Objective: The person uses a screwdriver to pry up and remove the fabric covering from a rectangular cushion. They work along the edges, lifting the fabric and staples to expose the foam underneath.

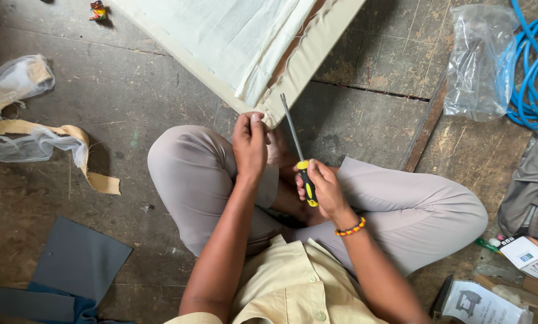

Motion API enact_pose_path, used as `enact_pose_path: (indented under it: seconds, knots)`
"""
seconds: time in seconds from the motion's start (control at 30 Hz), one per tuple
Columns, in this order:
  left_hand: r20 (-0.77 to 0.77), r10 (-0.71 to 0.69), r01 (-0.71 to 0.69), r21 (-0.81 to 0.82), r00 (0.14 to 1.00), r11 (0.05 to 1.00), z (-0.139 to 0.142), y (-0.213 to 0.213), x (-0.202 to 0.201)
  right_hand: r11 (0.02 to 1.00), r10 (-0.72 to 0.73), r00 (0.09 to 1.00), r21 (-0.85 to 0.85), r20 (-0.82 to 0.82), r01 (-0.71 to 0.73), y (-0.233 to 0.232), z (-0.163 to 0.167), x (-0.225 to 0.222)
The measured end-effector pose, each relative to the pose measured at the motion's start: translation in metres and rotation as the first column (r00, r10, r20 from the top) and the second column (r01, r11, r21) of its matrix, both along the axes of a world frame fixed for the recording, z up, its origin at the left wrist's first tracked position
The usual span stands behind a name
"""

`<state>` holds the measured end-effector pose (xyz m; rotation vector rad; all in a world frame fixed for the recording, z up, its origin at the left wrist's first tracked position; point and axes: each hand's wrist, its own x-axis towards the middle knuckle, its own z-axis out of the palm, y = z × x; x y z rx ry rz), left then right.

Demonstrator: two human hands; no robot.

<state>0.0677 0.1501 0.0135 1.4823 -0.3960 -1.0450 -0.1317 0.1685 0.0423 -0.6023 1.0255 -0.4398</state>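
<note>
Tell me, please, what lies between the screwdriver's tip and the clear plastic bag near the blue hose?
In the head view, only bare worn floor separates the screwdriver, held in the right hand, from the plastic bag; nothing rests on that stretch.

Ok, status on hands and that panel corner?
Left hand pinching beige fabric-covered panel corner. Right hand gripping yellow-black-handled screwdriver, tip near corner. Nothing in between.

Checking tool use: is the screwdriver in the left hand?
No. The right hand grips the screwdriver by its yellow-and-black handle, while the left hand pinches the corner of the fabric-covered frame.
</note>
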Motion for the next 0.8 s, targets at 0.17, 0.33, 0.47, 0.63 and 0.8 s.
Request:
enact_pose_path:
  seconds: [0.17, 0.33, 0.47, 0.63, 0.8]
  knots:
    - [-0.504, 0.015, -0.072, -0.094, 0.863, 0.993, -0.007, -0.002, 0.002, 0.925, 0.144, 0.919, -0.281, -0.367, -0.257, 0.008, 0.020, -0.010]
    - [-0.302, -0.013, -0.024, -0.118, 0.953, 0.993, -0.007, 0.003, 0.002, 0.881, 0.094, 0.874, -0.368, -0.477, -0.296, 0.013, 0.048, -0.003]
    - [-0.536, 0.093, -0.176, -0.105, 0.839, 0.979, -0.010, 0.001, 0.008, 0.729, 0.051, 0.809, -0.532, -0.585, -0.431, 0.008, 0.070, -0.006]
    - [-0.564, 0.196, -0.334, -0.153, 0.802, 0.930, -0.019, -0.006, 0.012, 0.633, 0.003, 0.740, -0.572, -0.672, -0.522, 0.001, 0.082, -0.014]
    - [-0.414, 0.288, -0.360, -0.107, 0.863, 0.927, -0.028, -0.008, 0.011, 0.684, -0.020, 0.737, -0.546, -0.676, -0.483, -0.006, 0.079, -0.014]
